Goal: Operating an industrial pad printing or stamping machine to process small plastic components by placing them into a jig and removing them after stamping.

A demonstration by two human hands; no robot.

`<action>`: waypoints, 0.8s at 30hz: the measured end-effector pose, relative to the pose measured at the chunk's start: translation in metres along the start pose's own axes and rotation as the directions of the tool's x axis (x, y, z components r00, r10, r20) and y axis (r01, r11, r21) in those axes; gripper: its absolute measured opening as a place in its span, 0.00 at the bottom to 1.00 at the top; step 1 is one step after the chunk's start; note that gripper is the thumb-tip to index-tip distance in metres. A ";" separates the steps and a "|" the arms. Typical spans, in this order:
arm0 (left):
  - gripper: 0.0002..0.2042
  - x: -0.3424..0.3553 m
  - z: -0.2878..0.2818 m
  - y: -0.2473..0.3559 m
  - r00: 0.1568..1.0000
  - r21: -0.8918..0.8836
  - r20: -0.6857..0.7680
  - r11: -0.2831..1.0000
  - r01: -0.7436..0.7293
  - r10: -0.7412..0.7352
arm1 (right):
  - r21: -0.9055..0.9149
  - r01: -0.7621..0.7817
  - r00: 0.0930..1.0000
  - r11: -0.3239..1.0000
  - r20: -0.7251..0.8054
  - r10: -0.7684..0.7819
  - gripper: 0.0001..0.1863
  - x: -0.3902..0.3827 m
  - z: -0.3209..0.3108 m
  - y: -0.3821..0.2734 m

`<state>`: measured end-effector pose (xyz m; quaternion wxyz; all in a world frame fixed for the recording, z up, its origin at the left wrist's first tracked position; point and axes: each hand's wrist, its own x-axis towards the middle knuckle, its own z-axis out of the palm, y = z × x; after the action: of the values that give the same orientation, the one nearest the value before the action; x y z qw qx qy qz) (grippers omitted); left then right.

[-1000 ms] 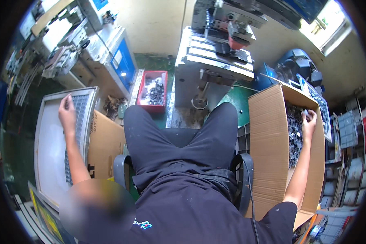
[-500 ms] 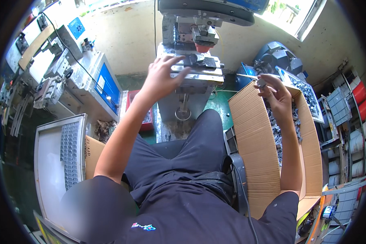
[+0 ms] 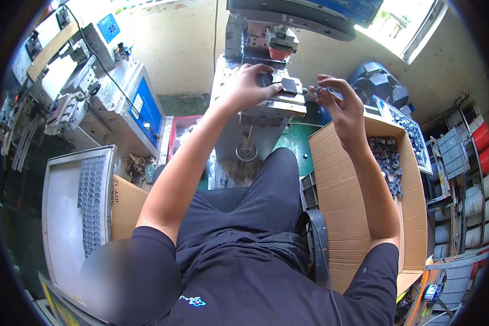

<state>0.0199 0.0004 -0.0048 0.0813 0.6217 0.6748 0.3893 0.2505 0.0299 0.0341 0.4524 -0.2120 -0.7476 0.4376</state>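
small grey part – pinched between thumb and fingertips of the right hand, just off the machine bed's right end | left hand – thumb and fingers parted around the dark fixture, cannot tell whether gripping | red pad above | right: open cardboard box holding small parts

Cream wall, bright window, green floor

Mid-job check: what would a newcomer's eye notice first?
Likely the pad-printing machine at top centre, its red pad hanging beyond the left hand. Then the open cardboard box at right, holding many small grey parts. At left, rows of grey pieces line a framed tray.
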 end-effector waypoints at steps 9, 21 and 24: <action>0.23 -0.006 0.003 -0.003 0.989 0.028 -0.131 0.997 -0.073 0.076 | -0.306 0.134 0.990 0.943 0.006 -0.139 0.08 0.045 0.020 0.051; 0.26 -0.008 0.000 0.001 0.972 -0.257 -0.204 0.964 0.061 -0.116 | -0.454 0.276 0.951 0.847 0.256 -0.172 0.06 0.060 0.044 0.046; 0.26 -0.007 0.001 0.001 0.971 -0.261 -0.205 0.963 0.063 -0.119 | -0.623 0.302 0.944 0.721 0.301 -0.135 0.08 0.061 0.043 0.040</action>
<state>0.0225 -0.0061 -0.0073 0.1030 0.5276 0.6526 0.5339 0.1800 0.0745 0.0213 0.3051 -0.2147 -0.9213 0.1094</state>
